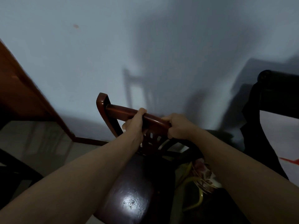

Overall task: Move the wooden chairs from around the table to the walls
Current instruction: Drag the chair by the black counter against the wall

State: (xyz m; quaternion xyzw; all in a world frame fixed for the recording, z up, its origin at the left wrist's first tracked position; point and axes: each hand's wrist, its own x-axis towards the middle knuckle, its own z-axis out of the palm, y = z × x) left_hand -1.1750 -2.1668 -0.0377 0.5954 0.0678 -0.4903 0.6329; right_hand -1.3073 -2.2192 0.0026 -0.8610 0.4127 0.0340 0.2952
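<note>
Gripping one wooden chair by its top rail: left hand and right hand, both clenched; second chair far right

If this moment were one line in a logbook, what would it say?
step: carrying chair to wall | left hand: gripping top rail | right hand: gripping top rail | wooden chair: backrest facing wall | another dark chair: at right

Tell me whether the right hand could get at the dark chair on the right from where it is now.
Probably yes, but not at once. The right hand is shut on the top rail of the wooden chair, as is the left hand. The dark chair stands close by, with nothing visible between them.
</note>
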